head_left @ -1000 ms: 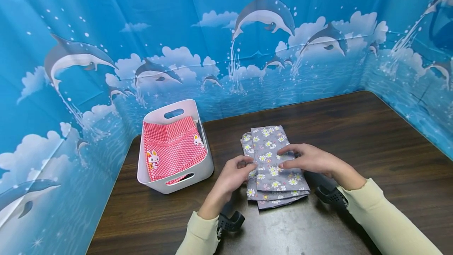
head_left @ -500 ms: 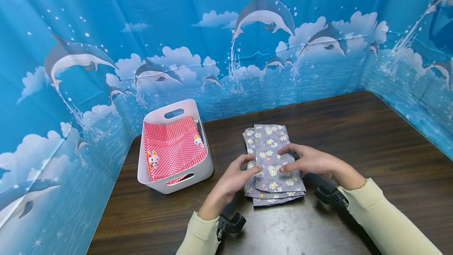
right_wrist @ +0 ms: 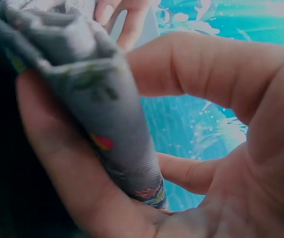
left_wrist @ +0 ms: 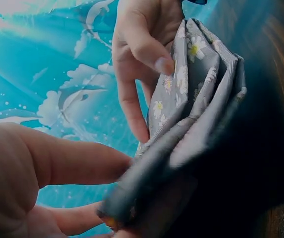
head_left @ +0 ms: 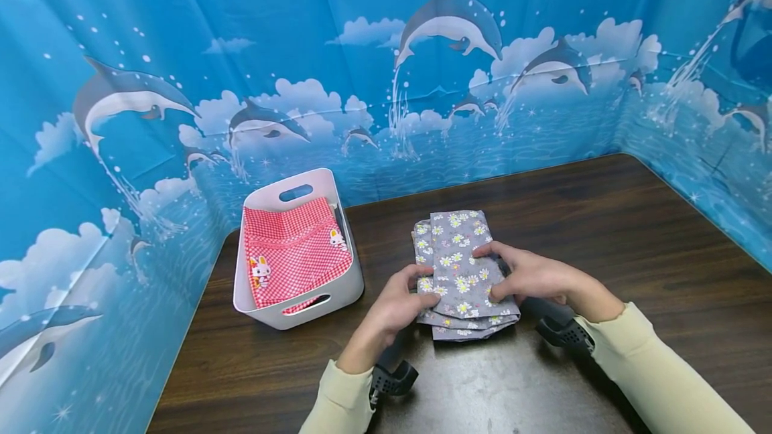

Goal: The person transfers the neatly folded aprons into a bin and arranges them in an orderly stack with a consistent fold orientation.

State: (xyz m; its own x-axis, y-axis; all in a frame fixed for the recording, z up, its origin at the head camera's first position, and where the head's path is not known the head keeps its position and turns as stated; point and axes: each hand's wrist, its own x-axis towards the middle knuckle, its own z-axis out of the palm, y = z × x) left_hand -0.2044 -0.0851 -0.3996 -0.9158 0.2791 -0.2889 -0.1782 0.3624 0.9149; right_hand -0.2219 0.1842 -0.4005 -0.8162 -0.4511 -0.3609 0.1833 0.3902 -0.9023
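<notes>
A grey cloth (head_left: 458,266) with a white and yellow daisy print, folded into several layers, lies between my hands in the head view. My left hand (head_left: 398,300) grips its left side, thumb on top. On the opposite side, my right hand (head_left: 537,276) holds the edge with thumb and fingers. The left wrist view shows the stacked folds of the cloth (left_wrist: 201,104) end-on. In the right wrist view, fingers of my right hand (right_wrist: 216,89) wrap both faces of the cloth (right_wrist: 107,114). Whether the cloth touches the table cannot be told.
A white bin (head_left: 356,280) with handle holes stands left of the cloth, holding a red gingham cloth (head_left: 295,253) with rabbit figures. The dark wooden table (head_left: 579,213) is bordered by a blue dolphin-print curtain (head_left: 362,52) at the back and sides.
The folded cloth has shifted slightly, its near edge moving away from me and its layers lining up more closely. My hands have closed in on its sides. The bin has stayed put.
</notes>
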